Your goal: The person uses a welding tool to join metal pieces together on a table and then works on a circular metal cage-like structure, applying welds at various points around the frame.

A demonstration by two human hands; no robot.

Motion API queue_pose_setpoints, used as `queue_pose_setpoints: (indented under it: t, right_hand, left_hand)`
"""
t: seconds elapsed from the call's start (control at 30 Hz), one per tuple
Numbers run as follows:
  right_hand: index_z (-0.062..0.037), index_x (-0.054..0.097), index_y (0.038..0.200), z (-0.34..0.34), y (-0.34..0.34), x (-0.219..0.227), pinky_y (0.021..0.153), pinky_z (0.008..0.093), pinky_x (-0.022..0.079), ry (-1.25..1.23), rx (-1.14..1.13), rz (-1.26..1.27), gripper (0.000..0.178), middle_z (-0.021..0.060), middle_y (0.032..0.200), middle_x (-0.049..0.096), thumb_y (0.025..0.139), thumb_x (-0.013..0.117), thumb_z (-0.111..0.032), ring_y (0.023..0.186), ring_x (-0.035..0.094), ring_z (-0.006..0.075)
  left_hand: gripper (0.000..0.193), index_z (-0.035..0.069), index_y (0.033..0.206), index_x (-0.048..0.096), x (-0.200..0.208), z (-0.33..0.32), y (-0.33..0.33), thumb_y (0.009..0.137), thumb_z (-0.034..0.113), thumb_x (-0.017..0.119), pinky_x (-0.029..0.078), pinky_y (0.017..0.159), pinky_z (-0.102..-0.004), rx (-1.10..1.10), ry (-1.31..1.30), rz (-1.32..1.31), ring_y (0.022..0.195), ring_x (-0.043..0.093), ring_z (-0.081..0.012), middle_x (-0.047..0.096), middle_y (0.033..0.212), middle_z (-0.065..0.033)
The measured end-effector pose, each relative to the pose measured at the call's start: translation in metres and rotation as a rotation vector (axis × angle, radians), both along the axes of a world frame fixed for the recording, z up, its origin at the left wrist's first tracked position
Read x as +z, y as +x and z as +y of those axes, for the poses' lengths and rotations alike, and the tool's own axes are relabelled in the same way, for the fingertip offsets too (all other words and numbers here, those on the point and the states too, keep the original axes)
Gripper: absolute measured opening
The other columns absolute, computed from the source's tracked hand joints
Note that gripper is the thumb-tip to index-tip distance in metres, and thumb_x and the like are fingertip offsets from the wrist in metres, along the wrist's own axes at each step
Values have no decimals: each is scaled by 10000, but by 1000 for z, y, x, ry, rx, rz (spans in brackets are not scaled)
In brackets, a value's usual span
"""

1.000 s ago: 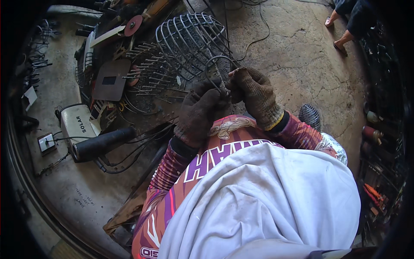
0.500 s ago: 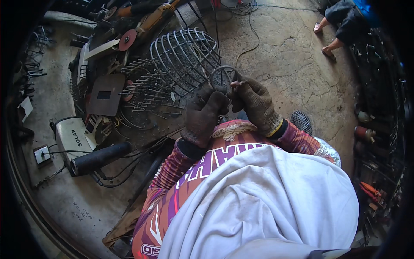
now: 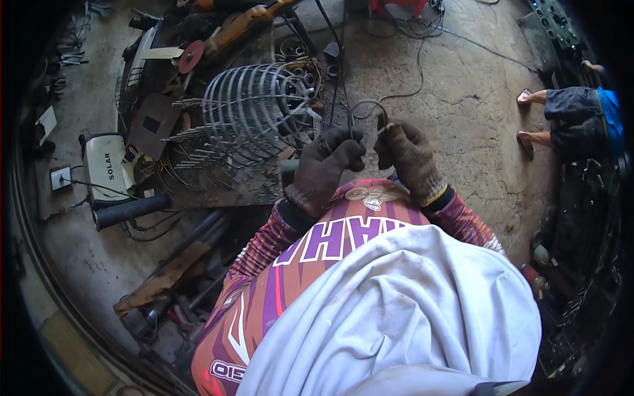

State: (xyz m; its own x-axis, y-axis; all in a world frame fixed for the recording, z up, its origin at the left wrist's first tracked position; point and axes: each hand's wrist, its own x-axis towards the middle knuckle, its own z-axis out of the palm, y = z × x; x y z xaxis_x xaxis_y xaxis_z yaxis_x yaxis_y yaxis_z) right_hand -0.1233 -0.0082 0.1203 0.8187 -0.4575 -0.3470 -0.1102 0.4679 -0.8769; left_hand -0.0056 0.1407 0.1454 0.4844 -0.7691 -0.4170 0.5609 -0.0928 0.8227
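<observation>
Rod [image 3: 368,101] bent in arc: gloved left hand [image 3: 328,164] pinches one side, gloved right hand [image 3: 409,157] the other; barred metal cage [image 3: 246,105] beyond, to the left.

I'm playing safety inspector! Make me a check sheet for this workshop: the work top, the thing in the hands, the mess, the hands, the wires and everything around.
Surface: the dark work surface looks dirty.
Thing in the hands: a curved metal rod, arched between both hands.
Clutter: a barrel-shaped metal cage, many short metal rods and a reddish disc.
Hands: left hand and right hand, both in dirty knitted gloves, fingers closed on the rod.
Cables: a thin cable curves loosely over the floor.
Surroundings: cracked concrete floor; another person stands at the right in open footwear.
</observation>
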Motion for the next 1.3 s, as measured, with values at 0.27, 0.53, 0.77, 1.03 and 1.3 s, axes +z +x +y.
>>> queue_pose_setpoints:
  t: [0.27,0.53,0.77,1.03,1.3]
  right_hand:
    - [-35,618,1012,-105,-19,13,574,253,487,91,70,-60,389,24,753,614,955,587,-419,613,563,95]
    - [-43,610,947,-164,-9,12,543,258,492,49,89,-92,362,37,762,618,983,541,-397,607,579,107]
    - [-10,616,1030,-223,19,4,607,287,520,229,129,-74,420,83,836,656,985,525,-418,677,619,143]
    - [-19,615,1036,-286,72,30,608,271,516,55,232,-45,324,68,822,641,959,582,-332,672,611,130]
    - [-15,611,1016,-344,110,40,577,268,512,110,463,-88,272,65,787,630,962,585,-281,635,605,132]
  left_hand:
    - [261,8,1194,591,15,-93,-33,972,136,538,533,715,-281,112,-145,205,778,633,-135,660,963,-76]
    - [279,-11,1157,603,-3,-156,-22,973,199,581,547,671,-266,133,-54,-10,723,651,-140,679,893,-87]
    - [248,-19,1110,629,-22,-202,16,971,181,580,540,668,-264,118,-118,63,717,643,-135,678,871,-89]
    - [280,-12,1132,638,5,-254,59,978,213,575,523,707,-272,96,-160,-4,762,628,-124,678,905,-67]
    - [301,1,1182,616,14,-294,62,986,222,558,529,725,-280,318,-292,142,793,632,-130,681,935,-72]
